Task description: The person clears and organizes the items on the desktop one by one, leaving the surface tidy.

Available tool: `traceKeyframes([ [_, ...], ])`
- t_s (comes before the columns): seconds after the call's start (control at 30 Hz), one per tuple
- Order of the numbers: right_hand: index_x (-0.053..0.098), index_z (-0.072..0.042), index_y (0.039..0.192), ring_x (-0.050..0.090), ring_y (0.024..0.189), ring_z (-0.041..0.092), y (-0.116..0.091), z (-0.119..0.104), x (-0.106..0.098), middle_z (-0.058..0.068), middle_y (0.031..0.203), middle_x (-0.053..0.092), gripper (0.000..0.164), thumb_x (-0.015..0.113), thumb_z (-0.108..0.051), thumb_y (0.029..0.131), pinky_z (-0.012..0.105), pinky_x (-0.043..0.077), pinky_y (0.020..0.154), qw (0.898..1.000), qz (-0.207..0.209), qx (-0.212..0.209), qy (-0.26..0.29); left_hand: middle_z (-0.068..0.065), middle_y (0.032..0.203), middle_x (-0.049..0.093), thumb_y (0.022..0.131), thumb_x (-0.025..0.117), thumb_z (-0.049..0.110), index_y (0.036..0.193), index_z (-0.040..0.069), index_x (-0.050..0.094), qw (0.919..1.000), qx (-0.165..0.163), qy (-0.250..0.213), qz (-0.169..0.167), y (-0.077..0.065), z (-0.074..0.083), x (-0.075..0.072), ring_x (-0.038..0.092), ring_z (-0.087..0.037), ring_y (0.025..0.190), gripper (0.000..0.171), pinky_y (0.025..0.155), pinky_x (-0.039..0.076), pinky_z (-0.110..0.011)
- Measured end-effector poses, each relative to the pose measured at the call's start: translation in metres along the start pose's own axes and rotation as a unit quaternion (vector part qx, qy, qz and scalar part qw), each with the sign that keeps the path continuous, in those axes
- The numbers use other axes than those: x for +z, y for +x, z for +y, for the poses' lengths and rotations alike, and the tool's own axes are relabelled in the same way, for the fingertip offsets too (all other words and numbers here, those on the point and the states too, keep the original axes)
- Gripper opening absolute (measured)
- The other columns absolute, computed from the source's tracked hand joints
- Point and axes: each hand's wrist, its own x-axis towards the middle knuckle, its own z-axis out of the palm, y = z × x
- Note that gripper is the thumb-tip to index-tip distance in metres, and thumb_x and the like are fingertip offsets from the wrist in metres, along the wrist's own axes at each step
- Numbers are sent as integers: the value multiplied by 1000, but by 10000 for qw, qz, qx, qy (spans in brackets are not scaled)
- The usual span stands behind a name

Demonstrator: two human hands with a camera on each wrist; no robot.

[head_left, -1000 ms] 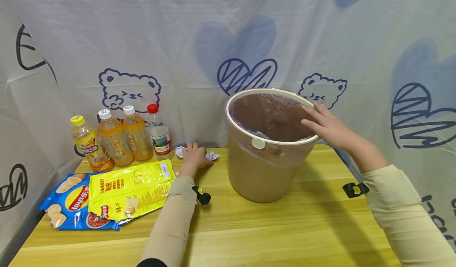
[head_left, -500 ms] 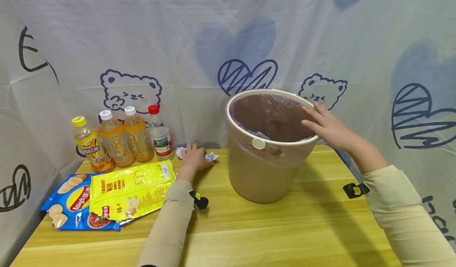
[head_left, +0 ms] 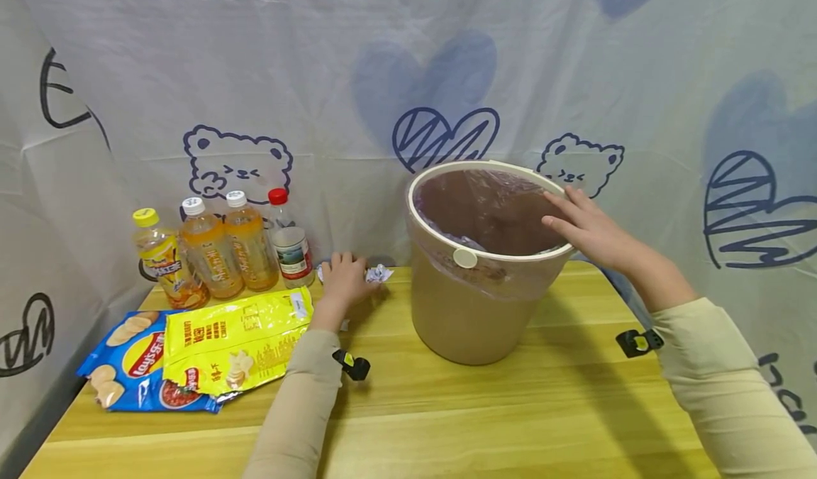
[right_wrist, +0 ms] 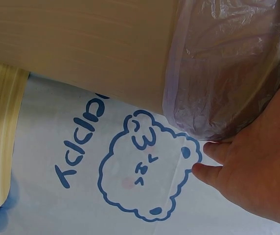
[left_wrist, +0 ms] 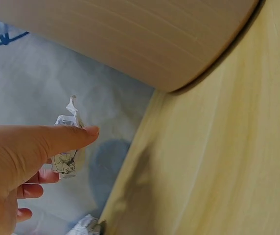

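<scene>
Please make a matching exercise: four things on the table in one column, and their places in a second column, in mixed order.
Things:
1. crumpled paper
2. bin
3. red-capped bottle
4. yellow snack bag

Places:
A. partly over the blue Lay's bag
B. under the right hand
C. in the left hand
D. rightmost in the bottle row

Pairs: 1-C, 2-B, 3-D, 4-A
</scene>
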Motion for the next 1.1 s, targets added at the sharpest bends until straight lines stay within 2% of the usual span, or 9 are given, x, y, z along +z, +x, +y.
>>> traceKeyframes([
  [0.5, 8, -20, 158, -10, 149, 46, 0, 2, 1, 15, 164, -12, 72, 32, -56, 100, 76, 4, 108, 10000, -8, -28, 15, -13, 118, 52, 82, 72, 53, 117, 13, 67, 9984, 214, -120, 506, -16, 12, -33, 39, -33, 116, 54, 95, 28, -51],
  [0.9, 9, -17, 158, -10, 149, 46, 0, 0, -1, 17, 164, -11, 71, 33, -53, 101, 75, 4, 109, 10000, 6, -48, 12, -13, 116, 53, 80, 74, 52, 115, 12, 68, 9935, 464, -185, 1023, -19, 19, -59, 38, -33, 112, 53, 90, 28, -52],
  [1.1, 9, -18, 158, -11, 149, 44, 0, 0, -1, 16, 164, -10, 72, 33, -54, 101, 75, 3, 109, 10000, 19, -47, -18, -13, 116, 53, 80, 74, 51, 114, 12, 67, 9915, 551, -177, 1168, -20, 23, -75, 38, -34, 112, 52, 89, 27, -51],
])
